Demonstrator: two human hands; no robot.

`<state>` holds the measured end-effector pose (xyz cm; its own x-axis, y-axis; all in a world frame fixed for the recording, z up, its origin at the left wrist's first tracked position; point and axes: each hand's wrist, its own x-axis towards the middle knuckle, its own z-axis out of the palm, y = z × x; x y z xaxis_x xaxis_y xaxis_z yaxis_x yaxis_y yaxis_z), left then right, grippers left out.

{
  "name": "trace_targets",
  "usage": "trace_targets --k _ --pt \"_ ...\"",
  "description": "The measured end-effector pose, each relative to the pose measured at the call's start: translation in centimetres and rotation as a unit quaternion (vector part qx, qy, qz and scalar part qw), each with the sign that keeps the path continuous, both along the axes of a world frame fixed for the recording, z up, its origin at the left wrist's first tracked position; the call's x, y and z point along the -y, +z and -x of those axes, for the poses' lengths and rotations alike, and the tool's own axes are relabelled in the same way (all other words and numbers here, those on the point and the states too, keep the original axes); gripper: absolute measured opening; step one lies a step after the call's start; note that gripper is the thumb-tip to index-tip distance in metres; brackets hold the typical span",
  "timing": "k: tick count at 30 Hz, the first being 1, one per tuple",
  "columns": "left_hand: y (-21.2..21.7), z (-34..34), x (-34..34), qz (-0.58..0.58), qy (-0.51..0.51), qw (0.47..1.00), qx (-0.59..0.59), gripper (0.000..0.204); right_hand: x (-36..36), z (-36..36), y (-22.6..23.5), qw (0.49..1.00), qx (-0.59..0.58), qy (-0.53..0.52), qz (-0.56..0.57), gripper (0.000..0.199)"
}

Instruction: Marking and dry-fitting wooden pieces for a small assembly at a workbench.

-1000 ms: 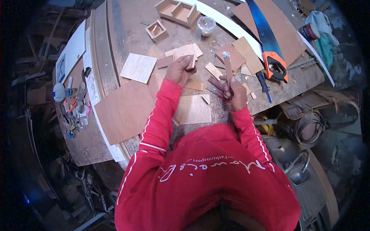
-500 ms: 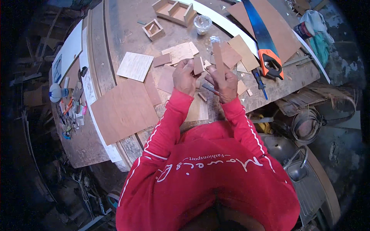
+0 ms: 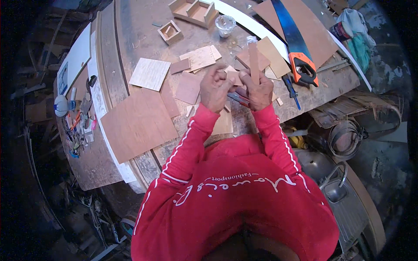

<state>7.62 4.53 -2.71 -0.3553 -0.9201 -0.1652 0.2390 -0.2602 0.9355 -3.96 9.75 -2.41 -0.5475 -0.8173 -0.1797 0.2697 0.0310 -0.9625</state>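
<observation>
My left hand and my right hand meet over the workbench. The right hand grips a narrow brown wooden strip that stands up from its fingers, together with what looks like pliers with red handles under the palm. My left hand pinches a small thin plywood piece held against the strip. Both red sleeves come up from the lower edge.
Plywood offcuts lie around the hands: a large brown sheet, a pale square, smaller pieces. Small wooden boxes, a clear plastic cup, a blue handsaw with orange handle and a blue screwdriver lie farther out.
Both hands have come together and lifted off the bench; the left hand now holds a small piece against the strip, which has turned more upright.
</observation>
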Motion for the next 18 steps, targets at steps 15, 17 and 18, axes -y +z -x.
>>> trace_targets --k 15,17,18 --pt "0.4 0.1 -0.6 0.369 0.076 0.901 0.215 0.019 -0.8 0.0 0.0 0.998 0.017 0.028 -0.054 0.028" --pt "0.6 0.2 -0.8 0.399 0.067 0.884 0.233 0.021 -0.5 -0.5 -0.1 0.999 -0.04 0.022 0.0 0.025" --pt "0.6 0.4 -0.9 0.409 0.07 0.881 0.23 0.022 -0.5 -0.6 -0.1 0.999 -0.04 0.022 0.0 0.025"
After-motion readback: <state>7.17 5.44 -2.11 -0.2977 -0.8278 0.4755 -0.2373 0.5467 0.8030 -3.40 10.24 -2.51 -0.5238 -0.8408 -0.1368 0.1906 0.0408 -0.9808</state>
